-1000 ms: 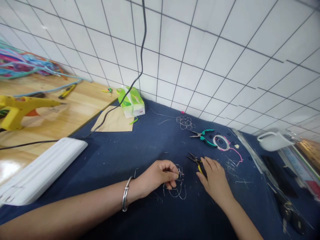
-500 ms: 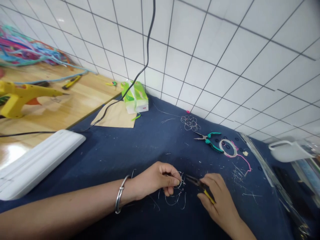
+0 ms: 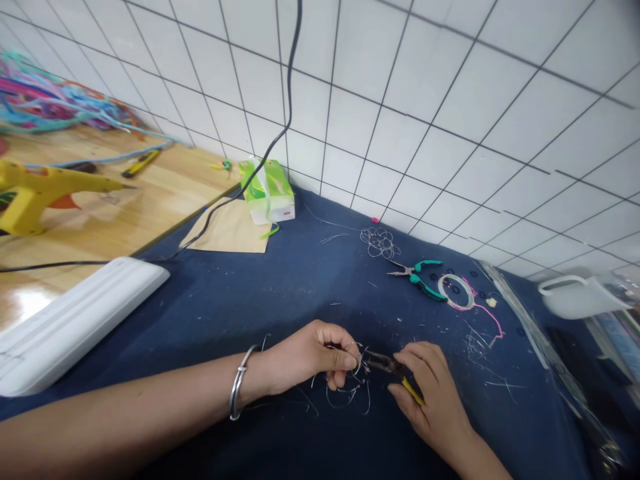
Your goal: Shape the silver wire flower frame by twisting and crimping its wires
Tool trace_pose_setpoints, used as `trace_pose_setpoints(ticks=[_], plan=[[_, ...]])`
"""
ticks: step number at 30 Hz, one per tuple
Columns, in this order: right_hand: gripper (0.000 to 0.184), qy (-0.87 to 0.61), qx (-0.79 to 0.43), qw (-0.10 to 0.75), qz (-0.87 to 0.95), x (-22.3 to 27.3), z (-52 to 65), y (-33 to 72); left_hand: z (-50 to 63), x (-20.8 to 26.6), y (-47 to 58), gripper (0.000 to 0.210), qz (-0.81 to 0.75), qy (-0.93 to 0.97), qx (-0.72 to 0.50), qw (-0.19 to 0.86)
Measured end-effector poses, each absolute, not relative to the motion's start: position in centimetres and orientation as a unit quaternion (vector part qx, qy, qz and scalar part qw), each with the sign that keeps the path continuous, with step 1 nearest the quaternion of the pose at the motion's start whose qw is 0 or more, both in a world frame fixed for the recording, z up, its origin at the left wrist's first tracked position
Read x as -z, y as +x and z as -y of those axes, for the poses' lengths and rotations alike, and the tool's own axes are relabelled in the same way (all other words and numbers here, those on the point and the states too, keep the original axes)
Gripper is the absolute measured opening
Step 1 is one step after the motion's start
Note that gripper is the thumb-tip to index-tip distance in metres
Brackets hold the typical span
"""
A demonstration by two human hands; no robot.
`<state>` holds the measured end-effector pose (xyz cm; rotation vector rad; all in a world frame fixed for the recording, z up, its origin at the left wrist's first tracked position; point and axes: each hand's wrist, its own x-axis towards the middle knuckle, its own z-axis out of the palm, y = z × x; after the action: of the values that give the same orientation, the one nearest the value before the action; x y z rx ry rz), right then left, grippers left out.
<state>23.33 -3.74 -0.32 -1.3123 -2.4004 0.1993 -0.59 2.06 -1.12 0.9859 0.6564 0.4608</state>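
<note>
Between thumb and fingertips, my left hand (image 3: 323, 353) pinches a looped piece of thin silver wire (image 3: 345, 403) with small beads on it. Part of the wire hides behind the fingers, and its loops hang below them. My right hand (image 3: 434, 387) is wrapped round dark-jawed pliers (image 3: 385, 362) with yellow on the handle. Their tips point left and reach the wire beside my left fingertips; whether the jaws grip it I cannot tell. Farther back, teal-handled long-nose pliers (image 3: 414, 272) lie on the blue cloth next to a coiled wire flower shape (image 3: 380, 242).
A ring-shaped spool (image 3: 456, 307) with pink cord and scattered wire offcuts (image 3: 477, 343) lie to the right. Toward the left are a white power strip-like case (image 3: 83, 320), a tissue pack (image 3: 270, 200), brown paper (image 3: 235, 233) and a yellow glue gun (image 3: 35, 193). A black cable (image 3: 287, 87) crosses in front.
My right hand has moved the pliers left, bringing their tips up to the wire at my left fingers. My left hand keeps its pinch, and the view has shifted slightly.
</note>
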Motion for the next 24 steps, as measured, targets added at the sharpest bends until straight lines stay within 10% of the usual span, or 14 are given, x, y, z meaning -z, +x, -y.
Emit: trace_pose_setpoints(ticks=[24], plan=[[0.034, -0.457, -0.063, 0.193, 0.866, 0.55, 3.99, 22.88, -1.91, 0.91, -0.58, 0.019, -0.305, 0.491, -0.161, 0.8]])
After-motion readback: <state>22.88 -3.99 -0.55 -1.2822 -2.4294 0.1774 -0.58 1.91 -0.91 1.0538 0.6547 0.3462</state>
